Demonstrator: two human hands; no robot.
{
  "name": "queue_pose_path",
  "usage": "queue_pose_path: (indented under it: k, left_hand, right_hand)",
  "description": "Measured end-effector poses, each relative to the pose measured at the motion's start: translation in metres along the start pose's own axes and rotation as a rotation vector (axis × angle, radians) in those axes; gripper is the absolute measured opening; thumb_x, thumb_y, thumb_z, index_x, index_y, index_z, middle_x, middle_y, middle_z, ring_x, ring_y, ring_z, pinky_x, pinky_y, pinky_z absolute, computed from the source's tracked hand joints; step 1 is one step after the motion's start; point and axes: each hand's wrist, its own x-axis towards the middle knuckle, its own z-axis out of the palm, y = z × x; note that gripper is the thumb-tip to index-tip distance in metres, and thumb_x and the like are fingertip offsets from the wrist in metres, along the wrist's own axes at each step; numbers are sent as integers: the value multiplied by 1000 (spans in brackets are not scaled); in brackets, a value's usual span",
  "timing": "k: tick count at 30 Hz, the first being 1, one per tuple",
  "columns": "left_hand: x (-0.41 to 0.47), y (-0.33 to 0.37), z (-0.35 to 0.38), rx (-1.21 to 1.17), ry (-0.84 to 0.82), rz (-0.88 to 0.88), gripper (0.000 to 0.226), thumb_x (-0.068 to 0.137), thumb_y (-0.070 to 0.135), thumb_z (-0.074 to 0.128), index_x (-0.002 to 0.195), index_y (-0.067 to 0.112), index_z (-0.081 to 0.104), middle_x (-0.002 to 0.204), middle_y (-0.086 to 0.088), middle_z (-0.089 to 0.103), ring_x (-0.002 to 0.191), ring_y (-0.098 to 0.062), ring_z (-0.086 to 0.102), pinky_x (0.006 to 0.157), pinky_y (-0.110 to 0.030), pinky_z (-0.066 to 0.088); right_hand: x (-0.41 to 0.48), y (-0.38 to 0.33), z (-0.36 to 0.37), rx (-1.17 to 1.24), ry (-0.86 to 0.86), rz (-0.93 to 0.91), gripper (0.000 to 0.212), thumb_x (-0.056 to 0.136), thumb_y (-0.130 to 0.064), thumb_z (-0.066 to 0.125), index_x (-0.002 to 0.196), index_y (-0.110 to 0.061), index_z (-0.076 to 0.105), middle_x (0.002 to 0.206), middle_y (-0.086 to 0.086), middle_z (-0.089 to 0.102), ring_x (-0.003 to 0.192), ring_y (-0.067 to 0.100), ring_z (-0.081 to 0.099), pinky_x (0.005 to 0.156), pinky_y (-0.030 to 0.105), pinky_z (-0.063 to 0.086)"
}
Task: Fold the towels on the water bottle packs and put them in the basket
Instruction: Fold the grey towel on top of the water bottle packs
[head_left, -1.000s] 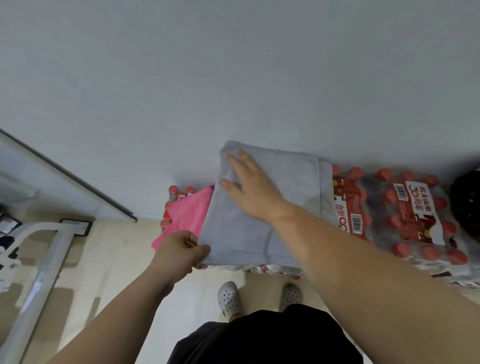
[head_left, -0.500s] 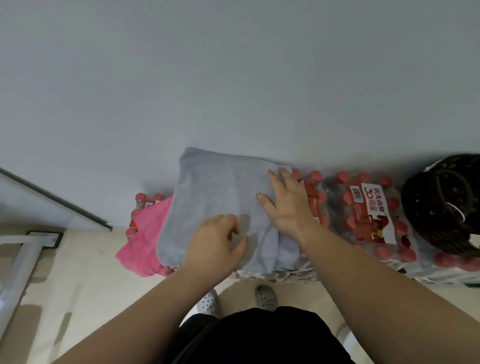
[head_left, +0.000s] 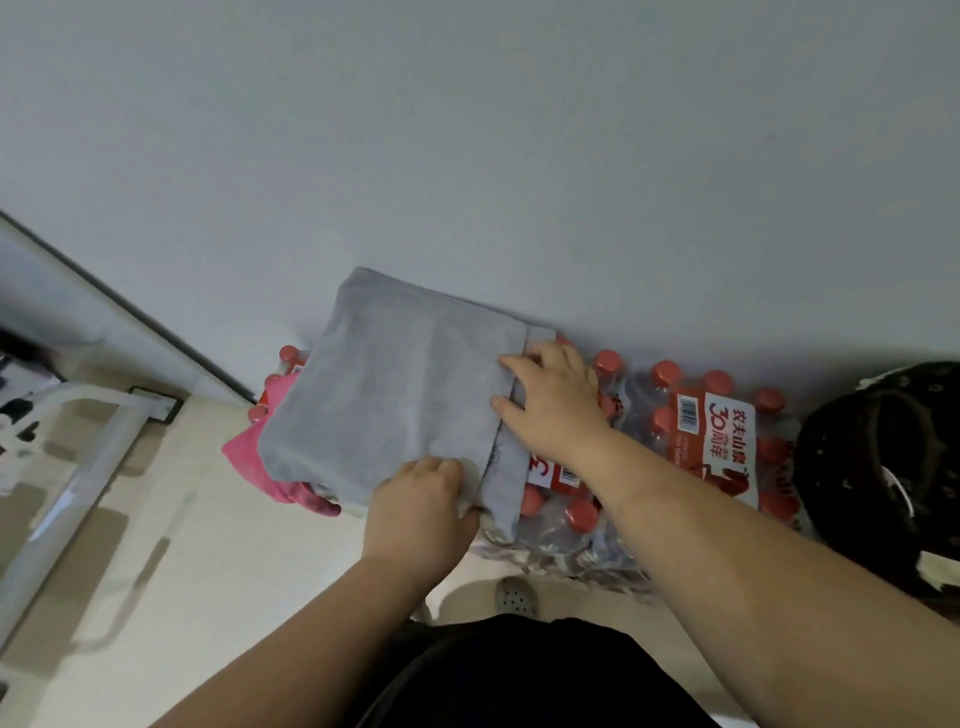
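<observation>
Head view, looking down. To the right of the work area stands a dark woven basket (head_left: 883, 467), partly cut by the frame edge; the right forearm crosses in front of its near side. A pink towel (head_left: 241, 452) lies crumpled at the left end of the water bottle packs (head_left: 722, 431), mostly covered by the grey towel (head_left: 405, 395). The grey towel lies folded flat on top of the packs, against the wall, hiding the red caps beneath it; its right-hand layer shows a stitched hem.

The left hand (head_left: 421, 514) is at the towel's near edge, its fingers (head_left: 436, 467) curled down onto the cloth and gripping it. The right hand (head_left: 556, 405) lies flat at the towel's right edge, its fingers (head_left: 519, 364) extended and spread, pressing the fold, with the palm over the bottle caps.

The packs, wrapped in clear film with red and white labels, sit on a pale floor (head_left: 208, 571) at the foot of a plain grey wall (head_left: 467, 130). A white frame (head_left: 78, 457) stands at far left. One perforated shoe (head_left: 514, 597) shows below the packs.
</observation>
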Motion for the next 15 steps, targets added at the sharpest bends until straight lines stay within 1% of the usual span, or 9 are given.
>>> queue_pose_path:
  k: [2, 4, 6, 8, 10, 15]
  left_hand:
    - [-3, 5, 2, -5, 27, -53, 36, 61, 36, 68, 69, 24, 36, 70, 1, 57, 66, -27, 57, 53, -28, 35]
    - [-5, 10, 3, -20, 44, -116, 29, 65, 35, 64, 71, 23, 38, 73, 2, 55, 67, -27, 55, 55, -30, 36]
    - [-7, 13, 4, -35, 60, -185, 23, 71, 29, 61, 74, 21, 39, 74, 1, 53, 65, -28, 53, 56, -31, 37]
    - [-9, 16, 4, -58, 86, -238, 20, 76, 21, 58, 75, 20, 38, 73, 1, 50, 60, -28, 46, 54, -32, 33]
    - [-12, 16, 3, -81, 104, -287, 14, 79, 16, 55, 78, 19, 41, 75, 0, 53, 60, -26, 44, 53, -31, 32]
    - [-18, 13, -8, -107, 110, -354, 6, 82, 20, 53, 79, 15, 51, 72, 1, 51, 64, -24, 44, 55, -31, 32]
  right_hand:
    - [0, 0, -4, 3, -28, -13, 57, 90, -55, 53, 143, -35, 46, 136, 1, 43, 134, 27, 29, 111, 43, 26]
    - [0, -3, -7, -15, -56, -34, 57, 91, -56, 50, 144, -35, 44, 139, 0, 42, 135, 27, 26, 110, 44, 24]
    - [-1, -5, -8, -35, -88, -50, 59, 91, -58, 49, 145, -35, 42, 144, -2, 40, 138, 26, 23, 111, 45, 23]
    - [-1, -8, -9, -41, -112, -50, 62, 90, -59, 49, 147, -34, 41, 149, -4, 37, 140, 24, 21, 112, 45, 21]
    - [-3, -9, -9, -41, -121, -52, 64, 91, -59, 48, 148, -32, 39, 152, -5, 35, 142, 23, 19, 111, 45, 20]
    - [-5, -10, -11, -28, -100, -91, 62, 95, -51, 48, 150, -24, 39, 154, -3, 34, 144, 20, 20, 113, 44, 20]
